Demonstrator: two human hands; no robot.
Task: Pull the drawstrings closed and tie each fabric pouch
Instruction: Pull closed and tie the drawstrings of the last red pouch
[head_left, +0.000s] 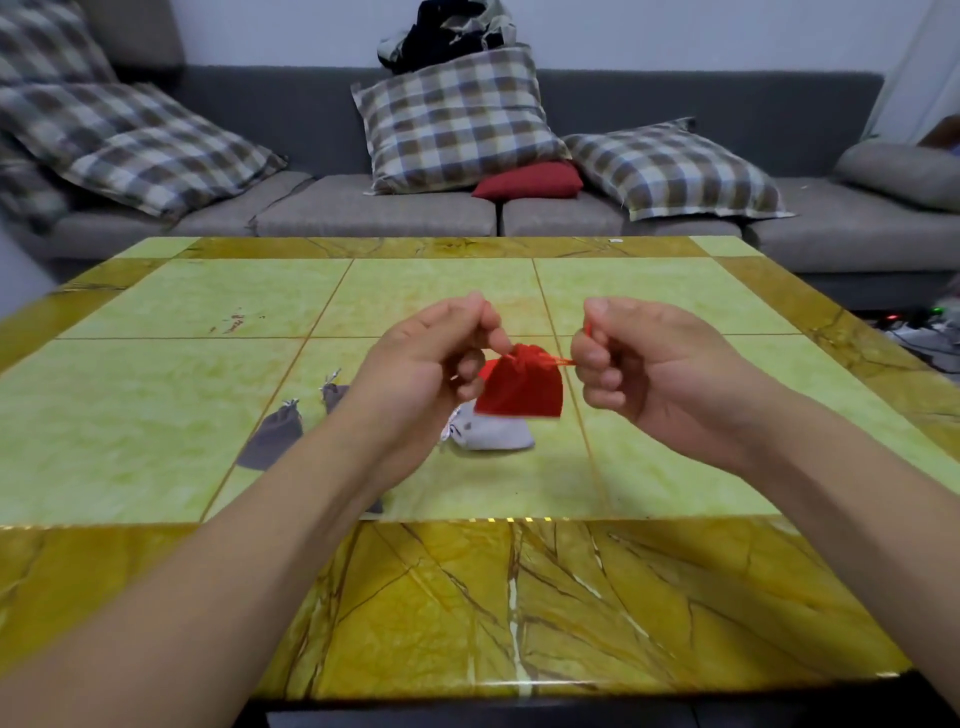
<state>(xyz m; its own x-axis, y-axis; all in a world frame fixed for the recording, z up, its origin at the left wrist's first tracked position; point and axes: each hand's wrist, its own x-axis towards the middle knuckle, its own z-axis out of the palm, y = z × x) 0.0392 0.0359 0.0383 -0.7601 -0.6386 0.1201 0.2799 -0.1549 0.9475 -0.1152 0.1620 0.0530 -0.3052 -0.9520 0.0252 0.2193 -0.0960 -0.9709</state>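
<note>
Green-yellow tiled table (156, 312): grey pouches (272, 435), white pouch (493, 434).

Glossy tabletop (156, 467) in pale green marbled squares with a mustard-yellow veined border, reddish smear marks (231, 323) on a far-left square. Behind it a long grey fabric sofa (374, 213) carrying several brown-and-cream checked cushions (457, 122), a small dark red cushion (527, 181) wedged between the middle and right checked ones, and a plain grey cushion (904, 171) at the far right. Heap of dark and pale clothing (449, 31) on the sofa back above the middle cushion; cables with small lit indicators (919, 325) on the floor, right edge.
</note>
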